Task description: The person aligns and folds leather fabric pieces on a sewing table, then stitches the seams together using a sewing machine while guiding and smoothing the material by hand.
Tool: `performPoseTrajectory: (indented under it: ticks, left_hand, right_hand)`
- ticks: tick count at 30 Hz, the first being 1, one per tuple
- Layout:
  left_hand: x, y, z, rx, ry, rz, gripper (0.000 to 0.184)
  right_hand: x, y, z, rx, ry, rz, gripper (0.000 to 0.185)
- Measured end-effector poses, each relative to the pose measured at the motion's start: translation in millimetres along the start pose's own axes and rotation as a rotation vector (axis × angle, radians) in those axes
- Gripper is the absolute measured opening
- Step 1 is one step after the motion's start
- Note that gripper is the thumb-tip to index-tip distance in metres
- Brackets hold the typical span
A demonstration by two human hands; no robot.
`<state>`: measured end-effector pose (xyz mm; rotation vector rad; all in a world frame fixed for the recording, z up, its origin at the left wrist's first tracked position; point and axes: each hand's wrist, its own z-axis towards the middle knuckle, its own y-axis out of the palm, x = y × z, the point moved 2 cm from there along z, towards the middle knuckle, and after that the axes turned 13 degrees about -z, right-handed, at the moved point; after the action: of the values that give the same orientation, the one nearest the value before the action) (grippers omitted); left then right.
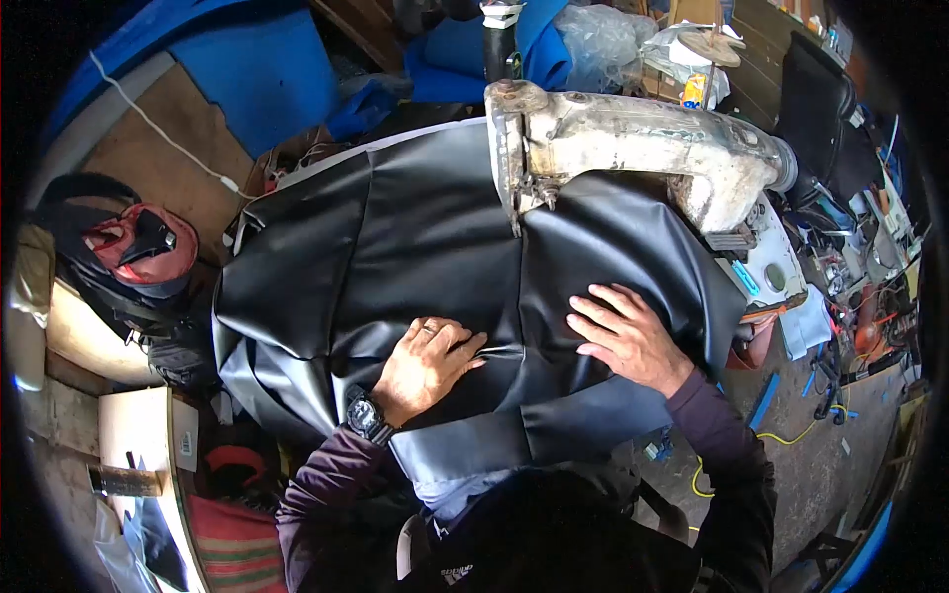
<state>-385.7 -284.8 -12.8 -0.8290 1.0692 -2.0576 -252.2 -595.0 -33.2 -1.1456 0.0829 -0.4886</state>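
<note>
A large sheet of black leather-like material (435, 227) with seams and folds spreads across the work surface and hangs toward my lap. My left hand (427, 368) rests on it left of the middle seam, fingers curled together in a pinch. Thin pale lines (502, 351) run from these fingertips toward the seam; whether they are thread or a shiny fold I cannot tell. My right hand (633, 339) lies flat on the material right of the seam, fingers spread. Beyond both hands stands a worn metal sewing machine (633, 133), its needle end over the seam.
A dark bag with a red lining (148, 247) sits at the left. At the right are a small light-blue object (744, 279) on the machine's table, a cluttered bench (870, 257) and a yellow cord (791, 435) on the floor. Blue sheeting (257, 79) is at the back.
</note>
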Motion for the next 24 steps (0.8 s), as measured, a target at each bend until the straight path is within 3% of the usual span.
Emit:
performPoseTrajectory:
  ticks: [5, 9, 12, 16, 17, 21, 24]
  left_hand:
    - [0.4, -1.0, 2.3, 0.109, 0.075, 0.084, 0.047]
    - [0.2, -17.2, 19.9, 0.118, 0.110, 0.183, 0.046]
    - [0.5, -28.4, 33.0, 0.046, 0.119, 0.149, 0.040]
    - [4.9, -41.9, 48.9, -0.085, 0.069, -0.014, 0.033]
    - [6.8, -49.9, 54.6, -0.187, 0.010, -0.100, 0.035]
    - [-25.1, -48.3, 71.7, -0.161, -0.134, -0.781, 0.042]
    - [-57.4, -21.8, 95.6, -0.074, -0.128, -0.526, 0.041]
  right_hand:
    - [-6.9, -14.3, 7.1, -0.037, 0.001, 0.043, 0.038]
    - [-28.4, -31.0, 36.0, -0.040, 0.052, 0.202, 0.087]
    - [-23.5, -15.7, 50.5, -0.014, -0.078, 0.117, 0.059]
    - [-19.0, 18.4, 38.7, -0.072, -0.054, 0.233, 0.048]
    - [-24.1, 11.4, 33.5, -0.044, -0.033, 0.219, 0.049]
    - [-35.8, -4.5, 16.0, -0.054, -0.048, 0.064, 0.047]
    - [-38.0, 0.9, 10.7, 0.027, -0.058, -0.028, 0.041]
